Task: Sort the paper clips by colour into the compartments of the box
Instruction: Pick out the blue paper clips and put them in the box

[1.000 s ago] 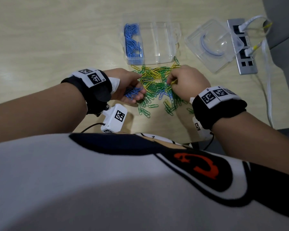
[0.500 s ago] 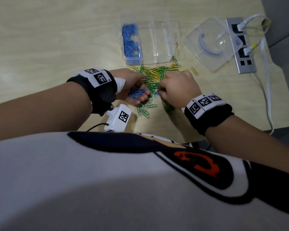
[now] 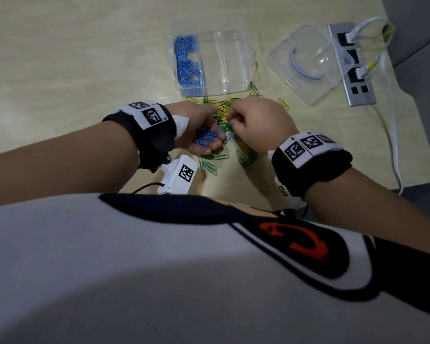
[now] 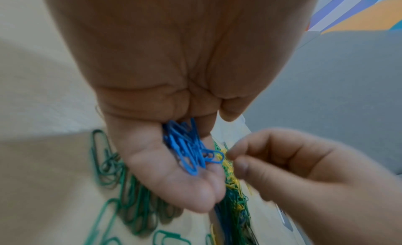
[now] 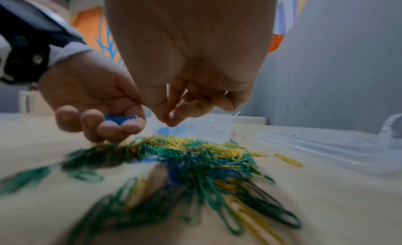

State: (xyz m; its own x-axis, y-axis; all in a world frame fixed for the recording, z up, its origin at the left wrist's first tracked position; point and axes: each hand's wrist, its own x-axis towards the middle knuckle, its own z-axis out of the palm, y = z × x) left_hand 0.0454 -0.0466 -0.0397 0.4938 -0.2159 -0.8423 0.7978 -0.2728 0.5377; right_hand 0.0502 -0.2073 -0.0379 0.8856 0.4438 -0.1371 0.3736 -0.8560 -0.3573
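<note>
My left hand (image 3: 204, 131) lies palm up at the pile's left edge, its fingers curled round a bunch of blue paper clips (image 3: 207, 139) (image 4: 189, 150). My right hand (image 3: 233, 120) hovers just right of it over the mixed pile of green, yellow and blue clips (image 3: 224, 108) (image 5: 195, 155). Its fingers are curled, and thumb and forefinger tips (image 5: 168, 118) meet with no clip visible between them. The clear box (image 3: 230, 63) stands behind the pile; its left compartment holds blue clips (image 3: 188, 63), and the other compartments look bare.
A clear lid (image 3: 308, 63) lies right of the box, partly on a grey power strip (image 3: 353, 68) with plugged white cables (image 3: 392, 125). Loose green clips (image 3: 209, 166) lie near the table's front edge. The white wrist camera (image 3: 181, 175) hangs under my left wrist.
My right hand has moved left across the pile and lifted slightly, ending beside the left palm. The left hand has stayed put, still holding its blue clips.
</note>
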